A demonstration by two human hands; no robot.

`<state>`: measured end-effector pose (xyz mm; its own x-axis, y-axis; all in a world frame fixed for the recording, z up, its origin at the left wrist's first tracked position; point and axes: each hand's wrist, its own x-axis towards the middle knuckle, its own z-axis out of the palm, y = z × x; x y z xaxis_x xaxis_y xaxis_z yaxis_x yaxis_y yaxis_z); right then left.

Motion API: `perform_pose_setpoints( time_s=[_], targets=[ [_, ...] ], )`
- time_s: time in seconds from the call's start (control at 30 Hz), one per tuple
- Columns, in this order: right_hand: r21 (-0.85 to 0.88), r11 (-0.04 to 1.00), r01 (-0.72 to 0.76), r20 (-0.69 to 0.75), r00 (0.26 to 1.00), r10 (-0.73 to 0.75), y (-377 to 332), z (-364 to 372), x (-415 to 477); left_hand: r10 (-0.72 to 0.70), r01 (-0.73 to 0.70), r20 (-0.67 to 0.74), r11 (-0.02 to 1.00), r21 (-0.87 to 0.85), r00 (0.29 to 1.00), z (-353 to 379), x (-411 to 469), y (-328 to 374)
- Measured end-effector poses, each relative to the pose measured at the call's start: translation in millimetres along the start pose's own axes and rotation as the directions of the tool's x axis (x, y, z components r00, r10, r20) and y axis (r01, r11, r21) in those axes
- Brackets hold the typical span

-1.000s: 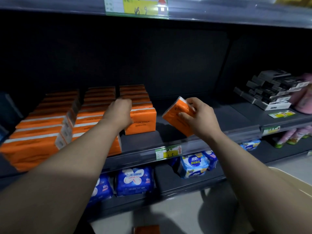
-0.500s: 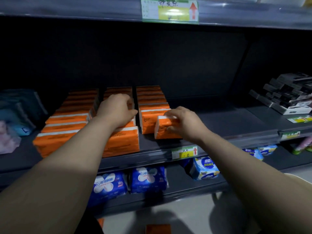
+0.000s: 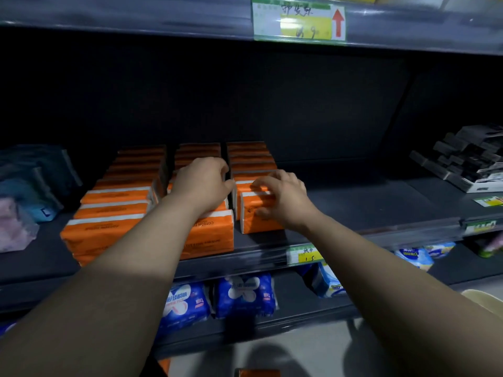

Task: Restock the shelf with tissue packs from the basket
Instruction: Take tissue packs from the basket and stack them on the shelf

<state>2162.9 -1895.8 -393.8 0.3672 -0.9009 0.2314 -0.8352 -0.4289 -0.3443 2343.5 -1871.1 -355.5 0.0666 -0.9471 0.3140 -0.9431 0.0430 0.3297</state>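
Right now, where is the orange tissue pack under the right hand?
In the head view, the orange tissue pack stands mid-frame on the middle shelf, fronting the rightmost orange row, beside the left hand and above the yellow price tag.
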Motion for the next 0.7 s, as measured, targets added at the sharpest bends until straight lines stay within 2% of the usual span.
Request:
perform_pose_setpoints(
  time_s=[0.23, 0.5, 0.7],
  targets=[
    [0.041, 0.999, 0.017, -0.119, 0.993, -0.012, 31, -37, -20, 0.076, -0.076, 0.029, 0.997, -0.001, 0.997, -1, -2, 22],
    [-0.115, 0.983, -0.142, -0.128, 0.984, 0.127, 98, -73, -88, 0.259, -0.262, 0.061, 0.964, 0.042, 0.964, 15, -12, 92],
    [-0.184, 0.941, -0.284, -0.154, 0.954, 0.258, 158, -102, -166, 0.436, -0.441, 0.129, 0.897, 0.009, 0.89, 53, -28, 173]
  ],
)
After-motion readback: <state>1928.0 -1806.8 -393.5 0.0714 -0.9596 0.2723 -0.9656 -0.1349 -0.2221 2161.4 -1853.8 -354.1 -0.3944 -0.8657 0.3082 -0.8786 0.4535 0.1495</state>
